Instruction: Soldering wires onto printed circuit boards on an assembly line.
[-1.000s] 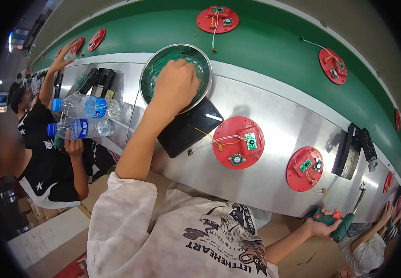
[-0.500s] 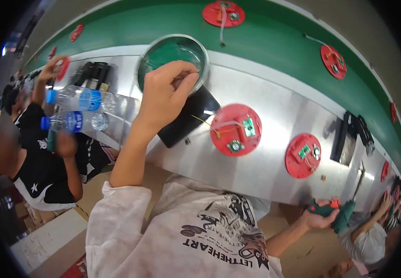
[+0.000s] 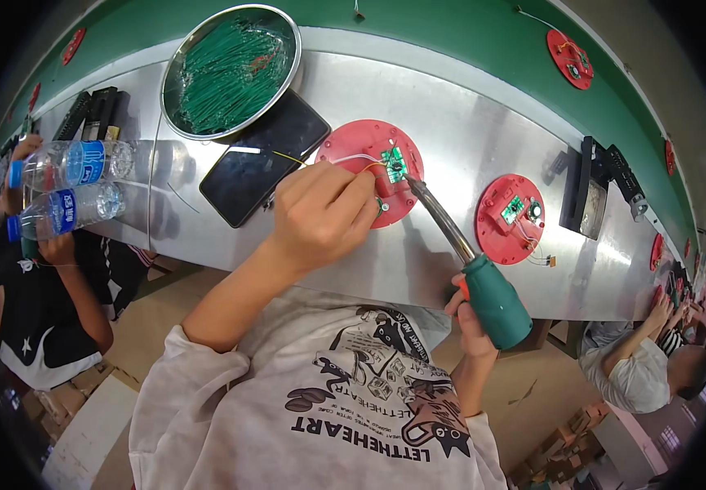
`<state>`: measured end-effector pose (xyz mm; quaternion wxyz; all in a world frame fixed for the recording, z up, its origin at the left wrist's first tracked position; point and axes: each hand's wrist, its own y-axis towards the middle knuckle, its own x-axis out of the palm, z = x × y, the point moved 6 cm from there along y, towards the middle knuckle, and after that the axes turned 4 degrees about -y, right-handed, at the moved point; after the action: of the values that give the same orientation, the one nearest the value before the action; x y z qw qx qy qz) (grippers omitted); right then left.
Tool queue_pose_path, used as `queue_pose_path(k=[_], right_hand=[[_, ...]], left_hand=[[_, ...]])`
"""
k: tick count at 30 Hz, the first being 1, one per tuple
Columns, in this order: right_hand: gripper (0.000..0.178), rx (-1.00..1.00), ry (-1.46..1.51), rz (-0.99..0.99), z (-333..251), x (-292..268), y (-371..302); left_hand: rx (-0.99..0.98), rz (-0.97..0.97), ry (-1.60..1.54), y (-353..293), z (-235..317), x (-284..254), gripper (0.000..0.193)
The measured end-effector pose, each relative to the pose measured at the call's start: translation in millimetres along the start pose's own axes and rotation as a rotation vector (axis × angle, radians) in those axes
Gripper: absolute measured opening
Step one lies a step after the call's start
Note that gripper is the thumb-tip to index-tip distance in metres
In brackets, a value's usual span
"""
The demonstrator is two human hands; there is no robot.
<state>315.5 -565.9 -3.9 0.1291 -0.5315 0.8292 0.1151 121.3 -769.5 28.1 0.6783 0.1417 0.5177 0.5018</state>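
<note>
My left hand (image 3: 324,214) is closed in a pinch over the near-left part of a round red plastic disc (image 3: 345,140). A thin yellow wire (image 3: 374,164) runs from its fingertips to the small green circuit board (image 3: 395,163) on that disc. My right hand (image 3: 474,325) grips a green-handled soldering iron (image 3: 496,302). The iron slants up and left, its tip at the board's right edge; whether it touches cannot be told. Right of it lies a second red disc (image 3: 493,237) with a green board, a round silver part and wires.
A metal bowl (image 3: 294,69) of green wires stands on a black flat slab (image 3: 235,184). Two plastic bottles (image 3: 84,206) lie at left, near a co-worker's hand (image 3: 57,249). A black stand (image 3: 586,192) is at right. Red discs (image 3: 569,61) sit on the green belt (image 3: 467,24).
My left hand has come from over the bowl to the nearer disc. My right hand has brought the soldering iron from the right up to that disc's board. The view has shifted.
</note>
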Motion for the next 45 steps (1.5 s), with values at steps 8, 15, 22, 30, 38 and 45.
queue_pose_path(k=[8,15,22,30,38,45], right_hand=[[0.027,0.111,-0.011,-0.059,-6.9,7.3,9.6],[0.026,0.139,0.046,-0.022,-18.7,14.7,17.6],[0.032,0.146,0.065,-0.077,-5.1,8.0,14.6],[0.042,0.036,0.198,-0.025,-21.6,12.1,14.6],[0.04,0.006,0.207,-0.002,-20.6,13.2,15.1],[0.04,0.01,0.209,0.043,-19.2,9.4,14.0]], left_hand=[[0.026,0.006,0.027,-2.1,-2.6,0.5,0.021],[0.017,-0.012,0.019,-3.1,-4.9,3.0,0.021],[0.034,0.008,0.037,-3.6,-6.6,4.0,0.021],[0.021,0.012,0.028,-3.8,-5.5,3.2,0.022],[0.007,-0.002,0.036,-4.3,-5.3,3.5,0.023],[0.018,-0.009,0.055,-2.8,-4.7,3.0,0.023]])
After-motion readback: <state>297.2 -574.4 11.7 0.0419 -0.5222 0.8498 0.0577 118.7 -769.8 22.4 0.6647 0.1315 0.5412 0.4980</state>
